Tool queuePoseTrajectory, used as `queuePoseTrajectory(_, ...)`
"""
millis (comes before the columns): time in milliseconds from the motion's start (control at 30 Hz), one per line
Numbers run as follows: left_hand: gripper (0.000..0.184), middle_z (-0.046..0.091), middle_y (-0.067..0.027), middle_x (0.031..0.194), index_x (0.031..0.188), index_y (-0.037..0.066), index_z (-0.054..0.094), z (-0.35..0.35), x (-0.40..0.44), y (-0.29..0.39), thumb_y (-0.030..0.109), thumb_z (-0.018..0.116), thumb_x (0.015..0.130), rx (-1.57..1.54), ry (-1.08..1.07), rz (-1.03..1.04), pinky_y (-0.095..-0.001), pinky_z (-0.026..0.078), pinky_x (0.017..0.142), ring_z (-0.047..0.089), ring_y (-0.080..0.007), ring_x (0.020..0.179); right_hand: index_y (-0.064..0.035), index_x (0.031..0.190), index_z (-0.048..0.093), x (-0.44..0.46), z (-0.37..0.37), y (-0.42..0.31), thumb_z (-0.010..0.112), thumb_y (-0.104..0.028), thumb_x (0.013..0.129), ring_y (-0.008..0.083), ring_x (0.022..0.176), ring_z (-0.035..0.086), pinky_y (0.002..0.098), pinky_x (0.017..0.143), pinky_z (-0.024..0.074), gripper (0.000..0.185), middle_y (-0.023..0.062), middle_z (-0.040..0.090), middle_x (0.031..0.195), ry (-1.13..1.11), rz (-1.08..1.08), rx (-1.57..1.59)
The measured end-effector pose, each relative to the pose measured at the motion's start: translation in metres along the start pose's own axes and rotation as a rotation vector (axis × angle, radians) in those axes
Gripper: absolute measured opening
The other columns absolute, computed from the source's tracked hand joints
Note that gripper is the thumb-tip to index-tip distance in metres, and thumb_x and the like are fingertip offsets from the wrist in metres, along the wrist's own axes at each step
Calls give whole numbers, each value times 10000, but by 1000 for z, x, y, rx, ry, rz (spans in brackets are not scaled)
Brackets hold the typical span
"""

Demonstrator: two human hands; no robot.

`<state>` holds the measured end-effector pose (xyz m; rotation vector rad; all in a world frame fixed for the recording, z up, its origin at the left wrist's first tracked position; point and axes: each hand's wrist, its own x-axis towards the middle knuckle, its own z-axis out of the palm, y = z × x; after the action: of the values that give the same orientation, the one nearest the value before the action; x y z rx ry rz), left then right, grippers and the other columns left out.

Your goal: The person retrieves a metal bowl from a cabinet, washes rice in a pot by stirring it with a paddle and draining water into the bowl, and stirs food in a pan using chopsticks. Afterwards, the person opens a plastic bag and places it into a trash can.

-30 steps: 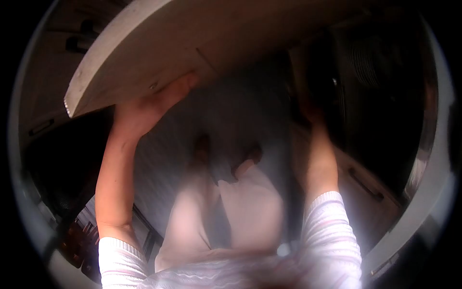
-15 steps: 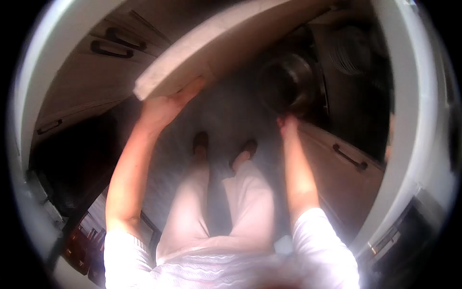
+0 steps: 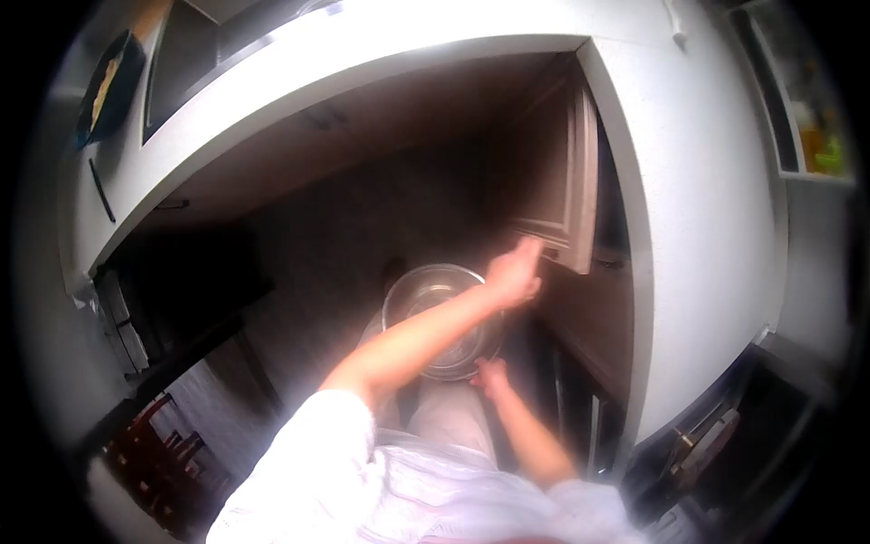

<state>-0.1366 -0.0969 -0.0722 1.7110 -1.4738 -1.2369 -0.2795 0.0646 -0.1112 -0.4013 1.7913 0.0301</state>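
Observation:
A shiny round bowl [image 3: 433,277], see-through or metallic, hangs in front of my legs, its opening facing up. My right hand [image 3: 490,374] is closed on its near right rim. Across the bowl reaches my left arm, hiding part of its inside. My left hand [image 3: 514,275] is at the lower edge of a wooden cabinet door [image 3: 535,163], its fingers bent against the wood near the handle. The door stands partly out from the cabinet front under the counter.
A white countertop [image 3: 716,208] curves round above the cabinets. On it at the upper left lie a dark oval dish [image 3: 116,86] and a thin dark stick [image 3: 101,190]. A dark oven-like appliance [image 3: 725,453] stands at the lower right, a reddish wooden chair [image 3: 168,467] at the lower left.
The bowl has come out of the cabinet in my right hand. My left hand has crossed to the right with the door, which has swung toward the cabinet. My view has shifted.

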Motion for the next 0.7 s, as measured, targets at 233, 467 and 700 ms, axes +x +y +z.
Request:
queuePoseTrajectory(233, 676, 438, -191, 1305, 1323, 25, 340, 28, 69, 73, 126, 626, 718, 151, -293, 35, -412, 440, 942, 490, -350, 1155, 139, 905, 547, -58, -23, -60, 582, -117, 822, 237, 510, 601, 317, 404, 487, 272, 174, 587, 797, -89, -231, -178)
queuePoseTrajectory(467, 550, 538, -166, 1204, 1255, 49, 496, -132, -7, 149, 192, 645, 746, 166, -263, 253, -389, 455, 919, 532, -318, 1087, 66, 783, 598, -133, -52, -129, 535, -67, 827, 142, 454, 556, 263, 372, 443, 154, 87, 604, 630, -173, -601, -162)
queuePoseTrajectory(700, 514, 559, -95, 1150, 1244, 22, 504, -317, -164, 142, 112, 692, 775, 138, 688, 30, -307, 428, 917, 538, -191, 1042, 45, 781, 608, -219, -59, -233, 526, -86, 808, 112, 472, 544, 238, 394, 444, 157, 53, 594, 634, -380, -813, -77)
